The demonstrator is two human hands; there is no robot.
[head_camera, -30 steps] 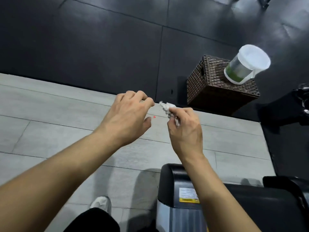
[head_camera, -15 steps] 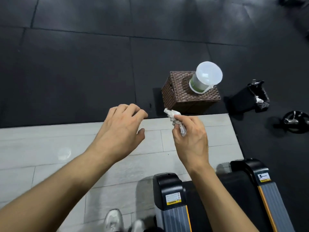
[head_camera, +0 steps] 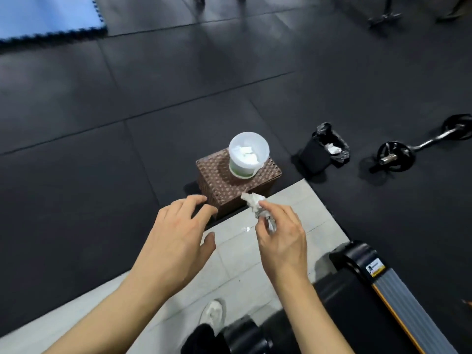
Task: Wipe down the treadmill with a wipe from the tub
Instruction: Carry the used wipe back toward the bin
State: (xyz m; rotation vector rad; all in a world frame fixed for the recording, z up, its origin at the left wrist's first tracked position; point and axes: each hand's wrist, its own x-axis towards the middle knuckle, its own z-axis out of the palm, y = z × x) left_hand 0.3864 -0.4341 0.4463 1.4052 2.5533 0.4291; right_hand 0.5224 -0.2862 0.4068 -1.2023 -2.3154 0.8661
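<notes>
My right hand (head_camera: 282, 237) pinches a crumpled white wipe (head_camera: 253, 201) between thumb and fingers, held in the air above the grey floor. My left hand (head_camera: 176, 237) hovers beside it with fingers spread and nothing in it. The wipe tub (head_camera: 248, 154), clear with a green base and white wipes showing inside, stands open on a brown wicker box (head_camera: 224, 185) just beyond my hands. The black treadmill (head_camera: 362, 297) lies at the lower right, with a grey and orange side rail; my right forearm covers part of it.
A small black bin (head_camera: 322, 149) lined with a bag and holding white waste stands right of the box. A curl bar with plates (head_camera: 419, 146) lies on the black rubber floor at far right. A blue mat (head_camera: 46, 16) is at top left. My white shoe (head_camera: 213, 312) is below.
The view has swung right and tipped forward, so the tub, bin and bar now show more fully. Both hands keep the same pose, with the wipe still in the right one.
</notes>
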